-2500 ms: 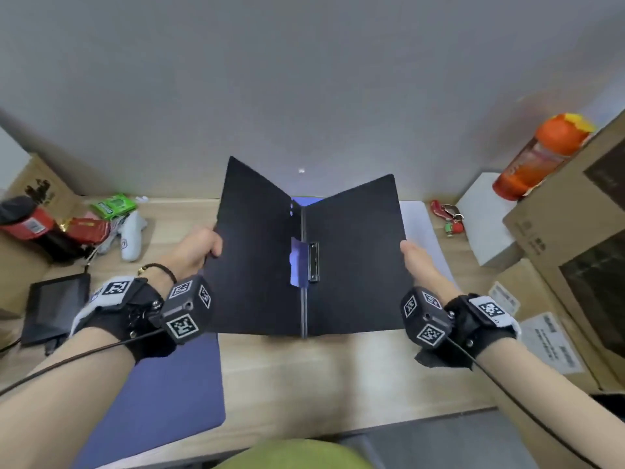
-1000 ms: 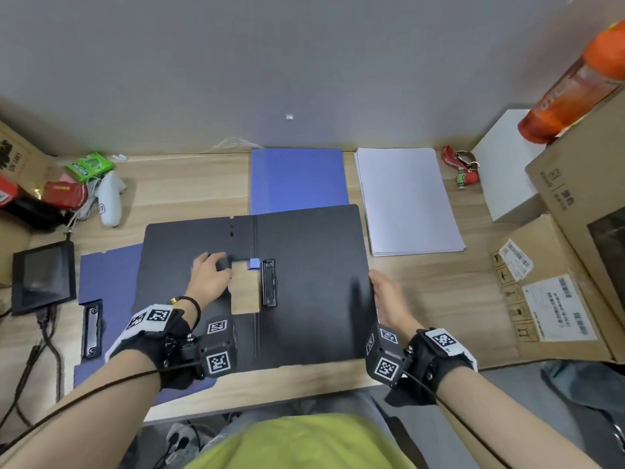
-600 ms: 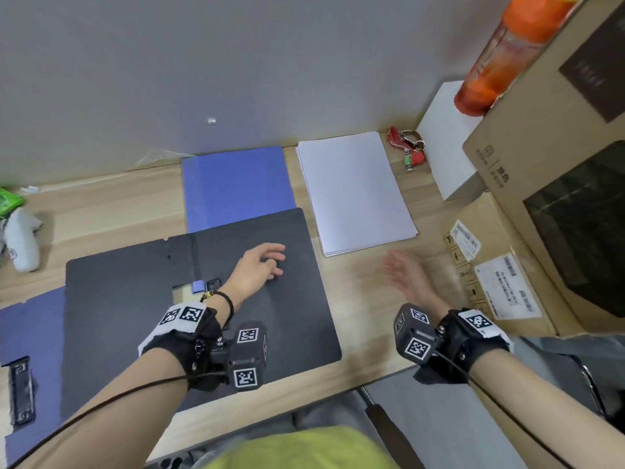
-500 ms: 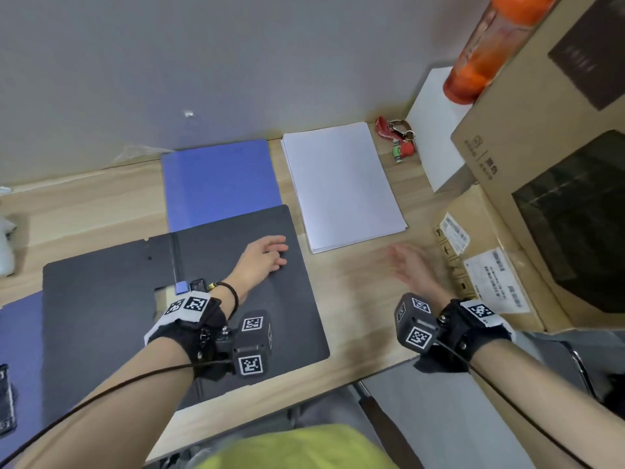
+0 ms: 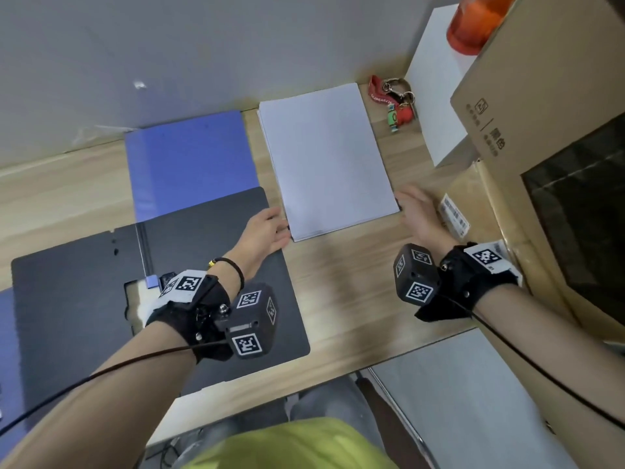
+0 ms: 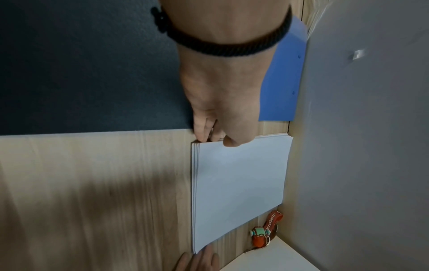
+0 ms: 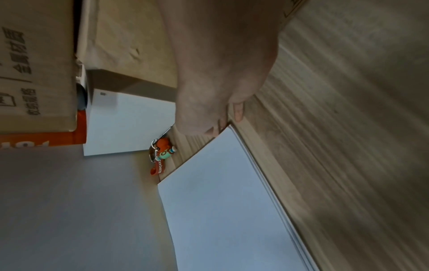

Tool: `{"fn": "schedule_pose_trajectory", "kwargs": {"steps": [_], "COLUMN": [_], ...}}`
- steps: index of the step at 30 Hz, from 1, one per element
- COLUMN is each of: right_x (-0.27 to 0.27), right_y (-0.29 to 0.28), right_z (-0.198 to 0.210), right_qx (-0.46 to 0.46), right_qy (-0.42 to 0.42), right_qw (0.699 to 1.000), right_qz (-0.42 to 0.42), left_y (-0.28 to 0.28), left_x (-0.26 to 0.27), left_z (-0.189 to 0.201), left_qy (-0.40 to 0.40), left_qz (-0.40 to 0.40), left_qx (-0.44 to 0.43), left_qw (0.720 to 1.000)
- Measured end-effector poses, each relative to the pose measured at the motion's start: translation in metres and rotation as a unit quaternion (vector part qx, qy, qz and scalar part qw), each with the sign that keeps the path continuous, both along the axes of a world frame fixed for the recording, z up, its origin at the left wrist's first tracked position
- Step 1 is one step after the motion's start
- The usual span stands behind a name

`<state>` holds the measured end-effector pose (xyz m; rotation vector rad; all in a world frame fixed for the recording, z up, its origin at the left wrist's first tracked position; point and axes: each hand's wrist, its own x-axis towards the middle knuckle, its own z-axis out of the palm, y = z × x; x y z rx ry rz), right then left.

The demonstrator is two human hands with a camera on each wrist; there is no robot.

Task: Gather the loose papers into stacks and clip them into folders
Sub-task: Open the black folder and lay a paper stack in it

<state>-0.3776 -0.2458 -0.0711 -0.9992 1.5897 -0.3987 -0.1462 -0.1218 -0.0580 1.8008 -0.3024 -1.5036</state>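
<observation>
A stack of white papers (image 5: 324, 157) lies on the wooden desk, right of a shut blue folder (image 5: 189, 157). A black folder (image 5: 203, 265) lies open and flat in front of the blue one, its clip mostly hidden by my left wrist. My left hand (image 5: 282, 225) reaches across the black folder to the stack's near left corner (image 6: 197, 146); in the left wrist view the thumb lies on the top sheet and the fingertips (image 6: 202, 135) touch the edge. My right hand (image 5: 400, 201) is at the stack's near right corner, fingers (image 7: 238, 113) straight and empty.
A red keychain (image 5: 395, 103) lies just right of the papers by the wall. A white box (image 5: 439, 96), large cardboard boxes (image 5: 558, 130) and an orange bottle (image 5: 473, 22) crowd the right side. Another blue folder (image 5: 6, 333) shows at the left edge.
The black folder was laid flat on the desk. My left hand left its clip and slid right to the papers; my right hand left the folder's edge and moved to the stack's right corner.
</observation>
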Motion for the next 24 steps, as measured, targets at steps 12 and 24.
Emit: {"fn": "schedule_pose_trajectory", "kwargs": {"steps": [12,24], "right_x": [-0.006,-0.010], "right_y": [-0.008,-0.003], "right_z": [0.018,0.023], "right_qx": [0.025,0.046], "right_qy": [-0.036,-0.118], "right_qw": [0.999,0.992], "right_qz": [0.004,-0.007], "left_y": [-0.010,-0.045], "left_x": [0.004,-0.021], "left_z": [0.023,0.013], "left_qy": [0.011,0.106], "left_qz": [0.032,0.077], "left_qx": [-0.004,-0.004], "left_qw": [0.999,0.991]}}
